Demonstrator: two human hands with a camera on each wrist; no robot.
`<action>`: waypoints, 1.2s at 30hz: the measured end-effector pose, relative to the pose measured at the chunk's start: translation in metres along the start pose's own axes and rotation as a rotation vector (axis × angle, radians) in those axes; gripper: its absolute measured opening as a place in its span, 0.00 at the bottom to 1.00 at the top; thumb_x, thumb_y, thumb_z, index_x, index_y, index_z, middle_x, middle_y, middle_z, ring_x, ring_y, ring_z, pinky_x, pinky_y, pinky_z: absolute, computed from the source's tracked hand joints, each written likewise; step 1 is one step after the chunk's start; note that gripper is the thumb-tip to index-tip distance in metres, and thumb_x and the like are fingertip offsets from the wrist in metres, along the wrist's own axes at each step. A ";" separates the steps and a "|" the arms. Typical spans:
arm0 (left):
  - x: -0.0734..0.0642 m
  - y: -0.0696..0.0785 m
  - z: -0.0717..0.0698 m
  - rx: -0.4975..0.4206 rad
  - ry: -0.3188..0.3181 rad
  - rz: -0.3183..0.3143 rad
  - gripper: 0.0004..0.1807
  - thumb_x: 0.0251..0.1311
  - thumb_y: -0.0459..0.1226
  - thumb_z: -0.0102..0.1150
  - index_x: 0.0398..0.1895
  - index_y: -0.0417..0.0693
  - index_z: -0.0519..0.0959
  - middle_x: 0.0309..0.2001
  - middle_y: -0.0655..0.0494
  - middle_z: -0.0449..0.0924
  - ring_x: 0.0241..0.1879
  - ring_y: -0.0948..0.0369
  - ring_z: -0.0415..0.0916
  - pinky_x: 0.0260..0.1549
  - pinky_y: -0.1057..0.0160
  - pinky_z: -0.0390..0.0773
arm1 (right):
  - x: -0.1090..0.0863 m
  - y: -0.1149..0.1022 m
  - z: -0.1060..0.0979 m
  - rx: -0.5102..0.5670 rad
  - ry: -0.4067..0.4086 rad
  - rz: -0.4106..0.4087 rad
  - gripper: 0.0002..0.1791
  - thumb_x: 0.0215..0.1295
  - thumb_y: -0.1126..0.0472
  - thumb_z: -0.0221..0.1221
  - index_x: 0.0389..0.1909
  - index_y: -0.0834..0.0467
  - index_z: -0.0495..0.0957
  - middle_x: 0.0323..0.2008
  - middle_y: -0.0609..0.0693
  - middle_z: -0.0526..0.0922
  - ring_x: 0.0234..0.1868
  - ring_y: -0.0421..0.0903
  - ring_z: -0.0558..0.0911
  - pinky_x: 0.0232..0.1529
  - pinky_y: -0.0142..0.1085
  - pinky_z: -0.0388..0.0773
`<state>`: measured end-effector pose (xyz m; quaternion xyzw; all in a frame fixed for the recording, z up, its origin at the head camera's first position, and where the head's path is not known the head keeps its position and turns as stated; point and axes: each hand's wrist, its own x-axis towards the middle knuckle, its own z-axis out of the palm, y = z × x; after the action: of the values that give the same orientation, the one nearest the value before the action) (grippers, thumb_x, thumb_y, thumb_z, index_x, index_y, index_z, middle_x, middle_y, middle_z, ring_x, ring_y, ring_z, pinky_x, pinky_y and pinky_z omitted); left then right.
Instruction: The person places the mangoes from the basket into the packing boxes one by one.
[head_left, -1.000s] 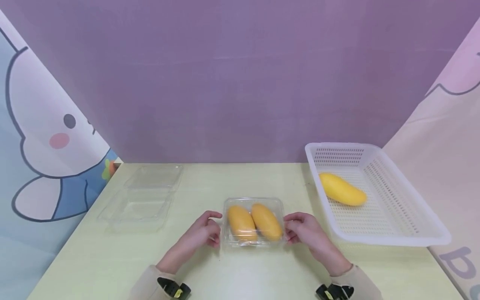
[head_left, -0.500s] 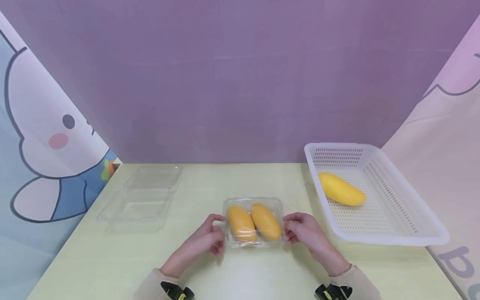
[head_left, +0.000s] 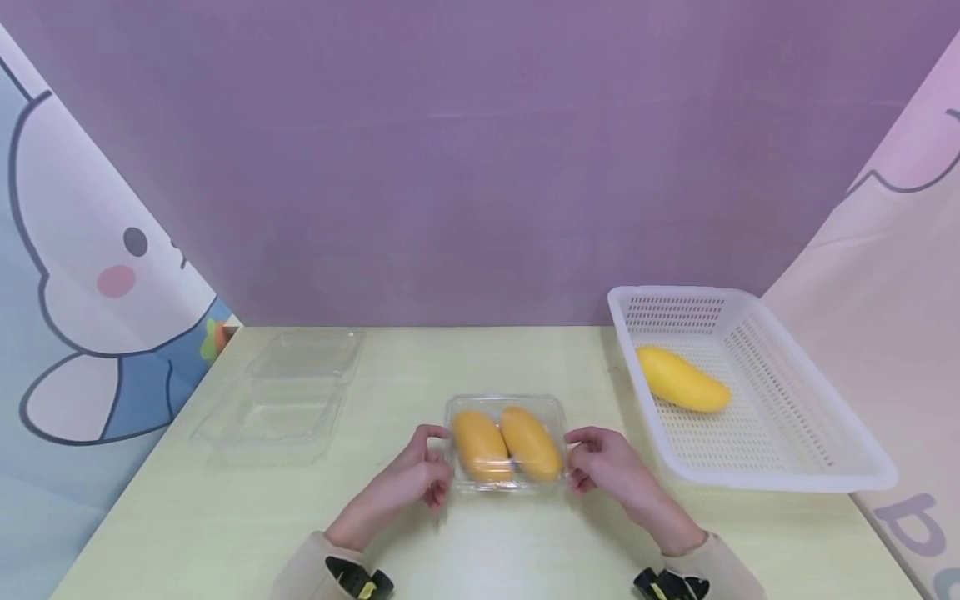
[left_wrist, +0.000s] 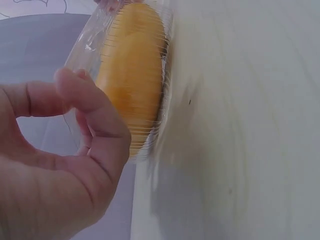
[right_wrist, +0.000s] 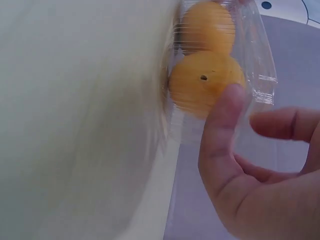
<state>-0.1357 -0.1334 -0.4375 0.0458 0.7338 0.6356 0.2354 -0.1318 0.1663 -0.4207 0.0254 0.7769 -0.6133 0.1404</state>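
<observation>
A clear plastic clamshell box (head_left: 506, 404) sits near the front middle of the table, its lid over two yellow-orange mangoes (head_left: 482, 447). At the box's left edge, my left hand (head_left: 408, 475) holds the rim between bent thumb and index finger. My right hand (head_left: 611, 468) holds the opposite edge the same way, with its thumb against the side wall in the right wrist view. The mangoes (left_wrist: 132, 75) show through the ribbed wall in the left wrist view. The other fingers of both hands are curled and partly hidden.
A white slotted basket (head_left: 780, 482) stands at the right with one yellow mango (head_left: 682, 379) in it. Another clear clamshell box (head_left: 281, 412) lies opened at the back left. A purple panel (head_left: 480, 167) rises behind the table (head_left: 187, 533).
My left hand has moved slightly right, from beside the clamshell box onto its left edge. My right hand stays at the right edge. The box and mangoes have hardly moved.
</observation>
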 end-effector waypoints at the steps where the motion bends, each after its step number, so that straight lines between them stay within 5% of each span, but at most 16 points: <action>1: 0.000 0.000 0.000 0.000 0.001 0.001 0.38 0.54 0.29 0.54 0.69 0.39 0.53 0.27 0.51 0.70 0.22 0.57 0.71 0.22 0.62 0.75 | -0.001 0.000 -0.001 -0.004 -0.026 -0.008 0.27 0.59 0.72 0.53 0.60 0.78 0.68 0.30 0.58 0.79 0.26 0.49 0.81 0.31 0.42 0.84; 10: 0.000 0.002 0.000 0.004 0.013 -0.007 0.38 0.54 0.29 0.55 0.69 0.38 0.53 0.27 0.50 0.71 0.22 0.57 0.72 0.23 0.62 0.74 | -0.007 0.000 -0.006 0.025 -0.214 -0.010 0.39 0.60 0.69 0.56 0.71 0.75 0.53 0.30 0.58 0.80 0.26 0.48 0.81 0.31 0.41 0.83; 23: 0.008 0.003 0.001 0.007 0.033 -0.027 0.37 0.55 0.31 0.51 0.69 0.40 0.53 0.24 0.51 0.72 0.21 0.58 0.71 0.22 0.62 0.74 | -0.006 0.000 -0.001 0.026 -0.130 0.000 0.36 0.60 0.72 0.53 0.70 0.73 0.56 0.25 0.56 0.78 0.20 0.46 0.78 0.25 0.39 0.80; 26: 0.010 0.004 0.003 0.010 0.044 -0.022 0.36 0.54 0.31 0.50 0.69 0.40 0.53 0.24 0.51 0.72 0.21 0.58 0.71 0.21 0.62 0.74 | -0.007 -0.004 0.003 -0.132 -0.049 -0.031 0.35 0.61 0.71 0.53 0.70 0.74 0.58 0.28 0.55 0.78 0.22 0.46 0.77 0.26 0.38 0.78; 29: 0.012 0.006 0.005 0.029 0.056 -0.017 0.36 0.55 0.31 0.50 0.69 0.39 0.54 0.24 0.51 0.72 0.22 0.58 0.71 0.22 0.62 0.74 | -0.010 -0.009 0.009 -0.426 0.077 -0.117 0.33 0.62 0.68 0.56 0.69 0.73 0.64 0.36 0.56 0.80 0.31 0.48 0.79 0.31 0.41 0.78; 32: 0.013 0.007 0.007 0.040 0.067 -0.016 0.36 0.55 0.31 0.50 0.69 0.39 0.54 0.24 0.50 0.72 0.22 0.57 0.71 0.23 0.62 0.75 | -0.013 -0.014 0.016 -0.687 0.203 -0.241 0.31 0.61 0.65 0.59 0.67 0.68 0.70 0.48 0.59 0.79 0.45 0.54 0.80 0.37 0.46 0.80; 36: 0.016 0.007 0.008 0.040 0.075 -0.015 0.36 0.56 0.31 0.50 0.69 0.39 0.54 0.24 0.50 0.73 0.22 0.57 0.72 0.23 0.61 0.76 | -0.015 -0.018 0.027 -0.850 0.270 -0.480 0.28 0.60 0.62 0.64 0.63 0.63 0.76 0.55 0.64 0.77 0.56 0.63 0.76 0.44 0.56 0.80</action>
<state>-0.1478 -0.1188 -0.4362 0.0212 0.7548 0.6205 0.2117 -0.1159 0.1380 -0.4051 -0.1343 0.9530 -0.2491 -0.1083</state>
